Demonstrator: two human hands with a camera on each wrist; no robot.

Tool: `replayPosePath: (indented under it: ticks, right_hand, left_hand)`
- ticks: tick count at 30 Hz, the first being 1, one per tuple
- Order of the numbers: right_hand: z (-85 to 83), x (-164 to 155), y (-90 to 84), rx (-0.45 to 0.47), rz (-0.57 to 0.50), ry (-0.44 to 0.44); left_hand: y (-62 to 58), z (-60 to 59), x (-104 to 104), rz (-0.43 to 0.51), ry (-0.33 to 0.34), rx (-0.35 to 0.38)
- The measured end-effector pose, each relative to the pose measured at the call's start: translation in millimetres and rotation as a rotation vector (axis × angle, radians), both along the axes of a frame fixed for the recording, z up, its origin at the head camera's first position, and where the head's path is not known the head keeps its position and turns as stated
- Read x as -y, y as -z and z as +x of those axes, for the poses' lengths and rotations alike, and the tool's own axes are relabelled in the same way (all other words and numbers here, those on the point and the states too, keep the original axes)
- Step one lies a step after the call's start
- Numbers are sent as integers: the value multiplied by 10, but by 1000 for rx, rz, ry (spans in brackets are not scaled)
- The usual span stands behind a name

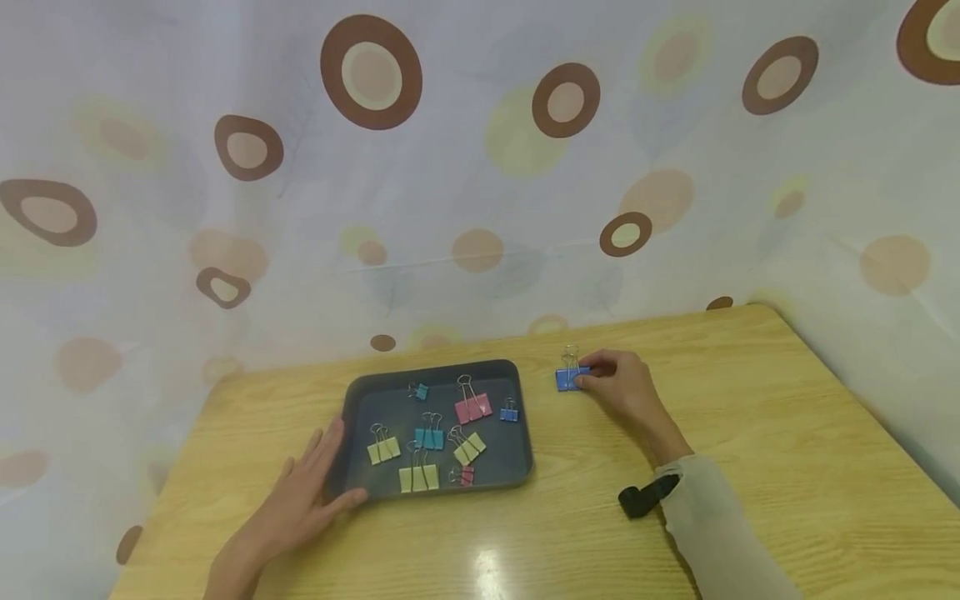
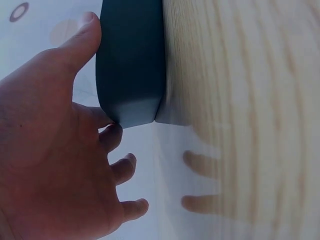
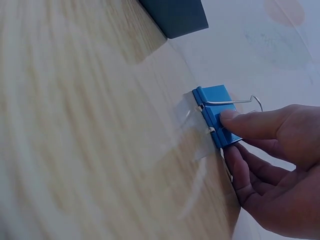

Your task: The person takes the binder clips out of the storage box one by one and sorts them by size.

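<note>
A dark grey tray (image 1: 435,373) sits on the wooden table (image 1: 750,433) and holds several binder clips: yellow (image 1: 383,448), pink (image 1: 473,407) and blue (image 1: 429,437) ones. My left hand (image 1: 307,492) lies flat against the tray's front left corner (image 2: 131,107), thumb along its near wall, fingers straight. Right of the tray, my right hand (image 1: 626,387) pinches a blue binder clip (image 1: 570,378) that rests on the table. In the right wrist view the thumb and fingers grip the blue clip (image 3: 217,117) by its body, wire handles lying back.
A patterned curtain (image 1: 480,167) with brown and beige rings hangs close behind the table. A black strap (image 1: 643,497) sits at my right wrist. The table's right edge (image 1: 862,408) runs diagonally beside the curtain.
</note>
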State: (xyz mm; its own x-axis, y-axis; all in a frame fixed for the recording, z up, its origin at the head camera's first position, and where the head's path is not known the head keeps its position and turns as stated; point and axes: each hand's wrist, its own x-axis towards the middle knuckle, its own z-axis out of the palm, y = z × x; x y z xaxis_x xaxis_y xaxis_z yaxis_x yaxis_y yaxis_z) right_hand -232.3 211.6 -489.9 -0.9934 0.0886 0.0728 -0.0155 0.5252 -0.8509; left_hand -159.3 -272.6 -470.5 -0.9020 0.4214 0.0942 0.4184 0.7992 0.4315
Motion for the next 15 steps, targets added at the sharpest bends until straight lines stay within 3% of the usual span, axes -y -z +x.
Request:
replayPosePath:
  ticks: [5, 10, 12, 15]
  right_hand:
    - [48, 7, -41, 20, -63, 27]
    - [74, 37, -176, -156, -85, 59]
    - [68, 72, -244, -235, -83, 32]
    - [73, 167, -344, -278, -97, -55]
  left_hand:
    - [21, -5, 12, -13, 1, -24]
    - [30, -6, 11, -18, 1, -30]
    - [26, -7, 9, -15, -1, -24]
    - [11, -9, 9, -9, -7, -12]
